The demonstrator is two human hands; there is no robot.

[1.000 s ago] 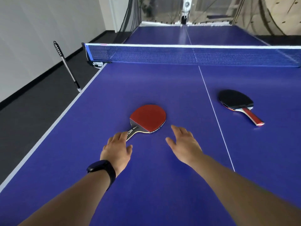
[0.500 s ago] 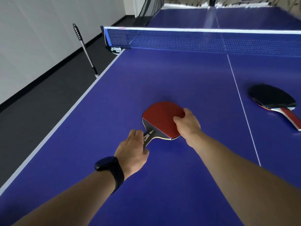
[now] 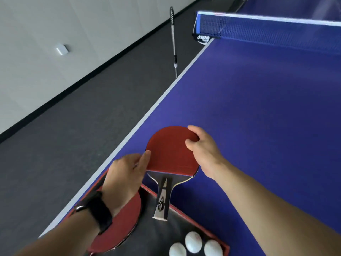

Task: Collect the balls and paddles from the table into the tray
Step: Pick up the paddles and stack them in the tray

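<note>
A red paddle (image 3: pixel 169 150) hangs above the blue table, its handle pointing down over the tray. My right hand (image 3: pixel 203 150) pinches the blade's far right edge. My left hand (image 3: pixel 127 170), with a black watch on the wrist, touches the blade's left edge with thumb and fingers. The tray (image 3: pixel 186 228) is dark with a red rim and sits at the table's near left corner. A second red paddle (image 3: pixel 120 228) lies in it under my left forearm. Three white balls (image 3: pixel 193 244) rest in the tray's near right part.
The table's white left edge (image 3: pixel 147 115) runs beside dark floor. A metal pole (image 3: pixel 173 39) leans by that edge near the net (image 3: pixel 267 30). The blue surface (image 3: pixel 258 108) stretches from my right hand to the net.
Both hands took the red paddle off the table and carried it near and left, over the tray. The view swung left and down; the black paddle on the right left the frame.
</note>
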